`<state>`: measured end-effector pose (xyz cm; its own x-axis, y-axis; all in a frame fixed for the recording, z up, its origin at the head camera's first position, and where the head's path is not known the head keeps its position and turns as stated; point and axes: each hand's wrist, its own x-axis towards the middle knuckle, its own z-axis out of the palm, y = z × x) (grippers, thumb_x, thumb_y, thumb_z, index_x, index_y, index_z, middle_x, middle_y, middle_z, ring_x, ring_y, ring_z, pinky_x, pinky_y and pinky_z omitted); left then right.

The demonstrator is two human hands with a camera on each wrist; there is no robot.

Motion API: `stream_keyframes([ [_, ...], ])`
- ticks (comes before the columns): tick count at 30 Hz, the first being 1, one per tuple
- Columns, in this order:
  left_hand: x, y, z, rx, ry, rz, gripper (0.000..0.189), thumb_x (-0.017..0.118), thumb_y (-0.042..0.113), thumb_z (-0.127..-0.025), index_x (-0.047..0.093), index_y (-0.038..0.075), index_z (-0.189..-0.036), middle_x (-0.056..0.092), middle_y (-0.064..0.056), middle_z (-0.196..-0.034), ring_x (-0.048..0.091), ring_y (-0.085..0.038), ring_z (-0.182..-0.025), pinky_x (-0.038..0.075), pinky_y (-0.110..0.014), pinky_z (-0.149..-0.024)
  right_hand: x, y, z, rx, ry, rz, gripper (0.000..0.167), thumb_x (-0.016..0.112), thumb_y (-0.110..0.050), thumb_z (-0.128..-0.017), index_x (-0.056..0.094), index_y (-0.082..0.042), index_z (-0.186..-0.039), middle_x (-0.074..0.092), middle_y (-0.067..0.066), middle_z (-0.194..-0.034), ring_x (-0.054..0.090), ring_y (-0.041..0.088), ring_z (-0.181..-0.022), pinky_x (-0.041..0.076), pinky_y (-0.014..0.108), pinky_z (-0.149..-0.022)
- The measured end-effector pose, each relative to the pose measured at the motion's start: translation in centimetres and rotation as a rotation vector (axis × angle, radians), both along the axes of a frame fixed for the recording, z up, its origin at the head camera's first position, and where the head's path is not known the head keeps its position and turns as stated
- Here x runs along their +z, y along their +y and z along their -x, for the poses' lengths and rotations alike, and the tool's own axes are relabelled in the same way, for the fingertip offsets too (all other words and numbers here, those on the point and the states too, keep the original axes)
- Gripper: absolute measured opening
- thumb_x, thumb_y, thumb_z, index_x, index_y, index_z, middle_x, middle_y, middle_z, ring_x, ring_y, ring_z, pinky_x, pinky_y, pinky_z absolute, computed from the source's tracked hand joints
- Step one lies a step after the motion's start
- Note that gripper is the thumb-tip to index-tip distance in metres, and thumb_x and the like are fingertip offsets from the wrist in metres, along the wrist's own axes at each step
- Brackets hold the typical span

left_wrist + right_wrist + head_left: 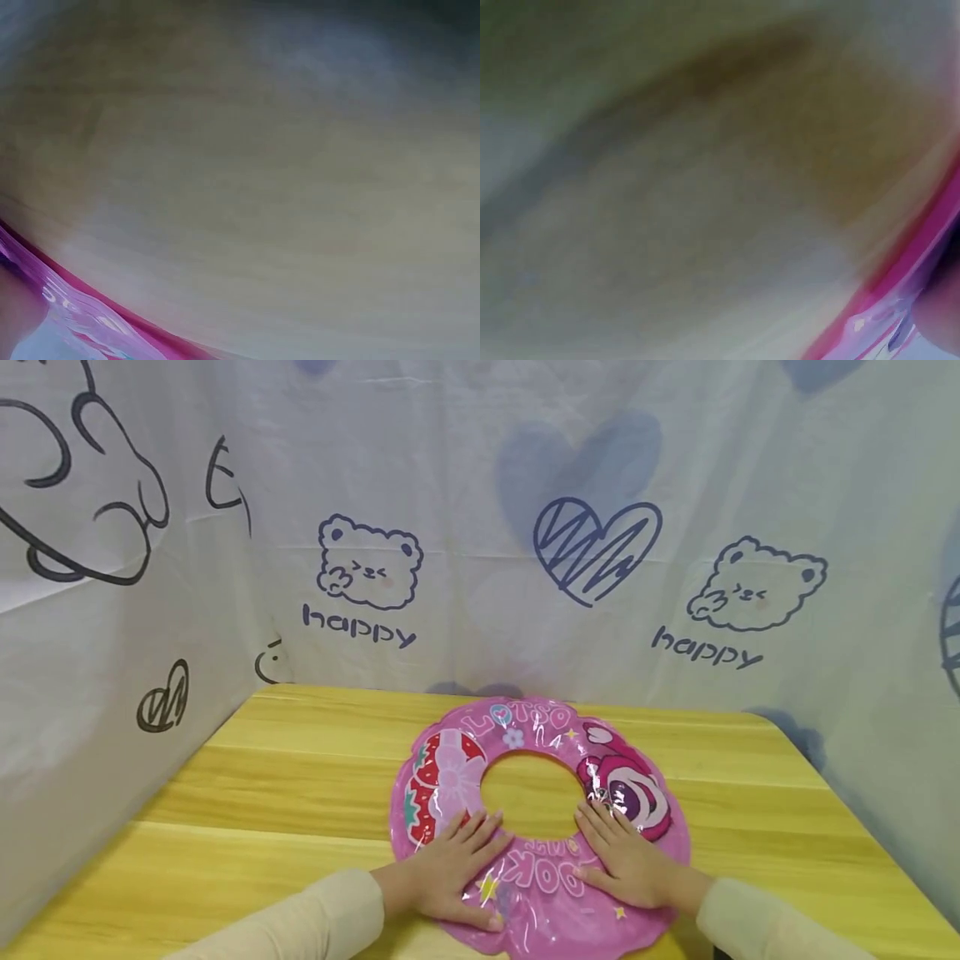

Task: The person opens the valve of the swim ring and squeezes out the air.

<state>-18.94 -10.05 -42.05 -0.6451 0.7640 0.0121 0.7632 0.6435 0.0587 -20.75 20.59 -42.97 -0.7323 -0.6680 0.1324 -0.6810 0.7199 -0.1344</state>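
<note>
A pink inflatable swim ring (540, 910) lies flat on the wooden table, puffed up and glossy, with strawberries, a bear face and lettering printed on it. My left hand (453, 868) rests on its near left part, fingers spread and reaching toward the inner hole. On the near right part, my right hand (630, 864) presses with straight fingers, the tips at the hole's edge by the bear print. In the left wrist view the swim ring's edge (90, 315) fills the lower left corner; in the right wrist view its edge (907, 277) shows at lower right.
The yellow wood-grain table (300, 777) spreads out around the ring. Behind it hangs a white cloth (465, 577) printed with bears, hearts and the word "happy". More of this cloth runs along the left and right sides.
</note>
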Motion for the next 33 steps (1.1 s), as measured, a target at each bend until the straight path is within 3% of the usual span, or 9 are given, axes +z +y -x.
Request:
stream_keyframes([
  [3,-0.1,0.0,0.0,0.005,-0.003,0.013,0.096,0.051,0.069,-0.078,0.018,0.013,-0.149,0.012,-0.016,-0.156,0.012,-0.036,-0.143,0.013,-0.052,-0.115,0.2,-0.5,-0.4,0.059,0.175,-0.072,0.066,0.045,-0.045,-0.094,0.038,0.003,-0.138,0.038,0.021,-0.144,0.032,0.039,-0.135,-0.016,0.025,-0.114],
  [6,-0.2,0.0,0.0,0.009,0.004,0.036,0.095,0.05,0.069,-0.079,0.019,0.014,-0.149,0.012,-0.016,-0.156,0.012,-0.035,-0.143,0.014,-0.051,-0.116,0.6,-1.6,-1.3,0.155,0.258,-0.091,0.058,0.043,-0.04,-0.096,0.042,0.002,-0.137,0.043,0.019,-0.142,0.039,0.034,-0.132,-0.018,0.019,-0.112],
  [11,0.0,0.1,0.1,0.013,0.019,0.054,0.093,0.048,0.071,-0.079,0.022,0.015,-0.148,0.013,-0.014,-0.156,0.013,-0.034,-0.143,0.014,-0.05,-0.116,0.8,-3.5,-3.2,0.198,0.129,-0.04,0.064,0.038,-0.047,-0.097,0.038,0.002,-0.139,0.037,0.02,-0.145,0.036,0.036,-0.133,-0.017,0.01,-0.108],
  [16,0.6,0.4,0.1,0.024,0.007,0.064,0.094,0.048,0.071,-0.078,0.023,0.014,-0.148,0.013,-0.014,-0.156,0.013,-0.034,-0.143,0.014,-0.05,-0.116,0.8,-3.9,-3.4,0.164,0.105,-0.04,0.07,0.039,-0.052,-0.095,0.038,0.002,-0.139,0.036,0.02,-0.146,0.035,0.035,-0.134,-0.015,0.011,-0.109],
  [20,1.0,0.4,-0.1,0.018,0.005,0.07,0.095,0.048,0.071,-0.078,0.024,0.012,-0.148,0.015,-0.015,-0.155,0.015,-0.034,-0.143,0.015,-0.05,-0.116,1.2,-3.7,-3.4,0.155,-0.003,-0.038,0.07,0.037,-0.052,-0.095,0.033,-0.001,-0.142,0.031,0.018,-0.149,0.03,0.035,-0.137,0.011,0.031,-0.117],
  [23,1.1,0.2,0.0,-0.002,0.008,0.06,0.095,0.048,0.072,-0.078,0.024,0.012,-0.148,0.016,-0.016,-0.155,0.015,-0.034,-0.143,0.015,-0.049,-0.116,1.8,-3.3,-3.2,0.141,-0.081,-0.025,0.067,0.036,-0.051,-0.096,0.03,-0.005,-0.145,0.028,0.014,-0.152,0.027,0.034,-0.139,0.028,0.045,-0.11],
  [29,1.4,-1.3,1.2,-0.043,0.002,-0.02,0.096,0.052,0.069,-0.078,0.024,0.009,-0.147,0.017,-0.019,-0.154,0.013,-0.037,-0.142,0.013,-0.052,-0.115,3.2,-1.9,-1.5,0.103,-0.021,0.054,0.059,0.042,-0.038,-0.097,0.033,-0.001,-0.142,0.031,0.018,-0.149,0.028,0.037,-0.137,-0.008,0.015,-0.113],
  [31,1.7,-2.0,2.0,-0.019,-0.005,-0.052,0.094,0.053,0.065,-0.08,0.024,0.007,-0.147,0.016,-0.02,-0.154,0.012,-0.038,-0.142,0.012,-0.053,-0.115,3.5,-1.1,-0.4,0.05,0.018,0.076,0.058,0.045,-0.035,-0.097,0.034,0.0,-0.141,0.032,0.019,-0.148,0.028,0.039,-0.136,-0.01,0.018,-0.114],
  [33,2.0,-2.5,3.0,0.025,-0.014,-0.083,0.09,0.052,0.06,-0.082,0.023,0.006,-0.147,0.015,-0.021,-0.154,0.011,-0.04,-0.142,0.011,-0.054,-0.115,3.9,-0.3,0.9,-0.023,0.033,0.083,0.058,0.047,-0.034,-0.095,0.035,-0.001,-0.141,0.034,0.018,-0.147,0.028,0.04,-0.136,0.0,0.032,-0.119],
])
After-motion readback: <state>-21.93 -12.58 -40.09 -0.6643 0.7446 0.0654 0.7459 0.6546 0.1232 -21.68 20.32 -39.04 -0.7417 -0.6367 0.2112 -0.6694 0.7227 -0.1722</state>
